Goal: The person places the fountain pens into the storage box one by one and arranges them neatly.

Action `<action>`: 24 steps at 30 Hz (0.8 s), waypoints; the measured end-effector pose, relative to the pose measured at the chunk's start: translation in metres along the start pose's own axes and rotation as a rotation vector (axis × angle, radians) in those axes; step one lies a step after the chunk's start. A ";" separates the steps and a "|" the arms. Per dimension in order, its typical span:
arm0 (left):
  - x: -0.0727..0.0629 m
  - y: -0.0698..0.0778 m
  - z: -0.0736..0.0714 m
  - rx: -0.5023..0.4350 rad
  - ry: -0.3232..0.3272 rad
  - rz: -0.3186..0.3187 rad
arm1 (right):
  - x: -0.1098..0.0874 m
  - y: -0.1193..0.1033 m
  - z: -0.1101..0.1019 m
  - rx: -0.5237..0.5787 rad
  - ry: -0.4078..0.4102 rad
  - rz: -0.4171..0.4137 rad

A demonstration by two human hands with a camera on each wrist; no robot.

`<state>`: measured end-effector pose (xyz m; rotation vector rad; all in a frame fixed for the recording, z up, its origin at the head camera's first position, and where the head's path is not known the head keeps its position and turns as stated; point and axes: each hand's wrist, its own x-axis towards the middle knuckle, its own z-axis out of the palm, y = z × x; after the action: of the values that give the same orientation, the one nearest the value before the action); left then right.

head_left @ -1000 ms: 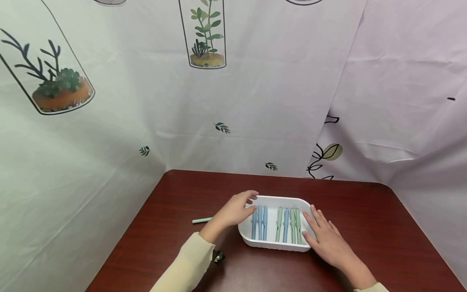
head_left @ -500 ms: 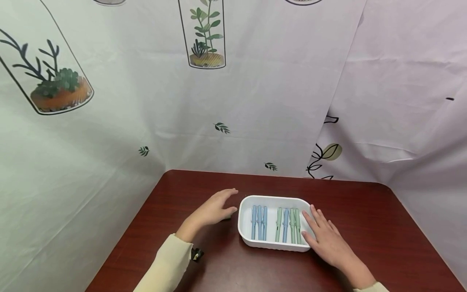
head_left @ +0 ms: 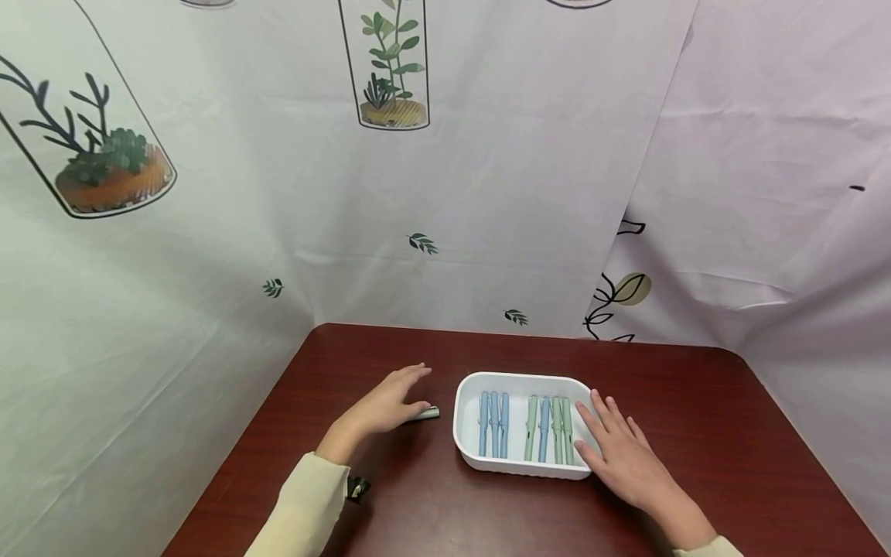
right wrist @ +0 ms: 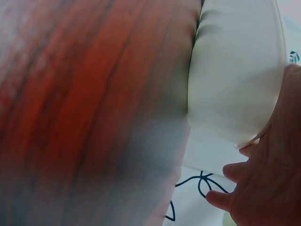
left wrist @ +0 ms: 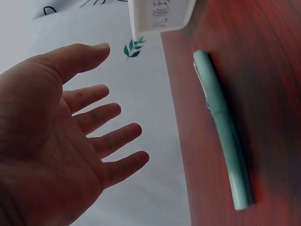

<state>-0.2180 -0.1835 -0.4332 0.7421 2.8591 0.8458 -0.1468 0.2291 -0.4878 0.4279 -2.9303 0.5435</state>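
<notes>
My left hand [head_left: 379,402] hovers left of the white tray [head_left: 524,468], its fingers spread and holding nothing. A light green pen [left wrist: 221,117] with a clip lies on the table beside that hand; in the head view the hand covers most of it. My right hand [head_left: 629,460] rests on the tray's right end with fingers extended, and the right wrist view shows it along the tray's outer wall [right wrist: 235,70]. Inside the tray, three blue pens [head_left: 494,425] lie side by side at the left. To their right are three green pens [head_left: 562,431] and one blue pen [head_left: 544,429].
The dark red wooden table [head_left: 501,518] has rounded far corners. White cloth [head_left: 473,193] printed with plants hangs behind and along both sides. A dark band-like item [head_left: 358,489] sits at the left wrist.
My left hand has moved left from over the tray's left rim to above the loose green pen. The right hand and the tray have stayed in place.
</notes>
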 end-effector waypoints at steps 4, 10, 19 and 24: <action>-0.002 -0.009 0.001 0.009 -0.001 -0.018 | 0.001 0.000 0.000 -0.006 -0.002 0.004; -0.004 -0.021 0.002 0.001 -0.017 -0.042 | 0.001 0.000 0.000 -0.006 -0.008 0.009; -0.008 -0.034 0.007 0.018 -0.047 -0.082 | 0.000 0.000 0.000 -0.007 -0.006 0.007; -0.010 -0.038 0.011 0.007 -0.062 -0.118 | 0.000 0.001 0.000 -0.009 -0.003 0.003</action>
<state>-0.2232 -0.2105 -0.4634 0.5831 2.8201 0.7830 -0.1472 0.2299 -0.4883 0.4233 -2.9354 0.5298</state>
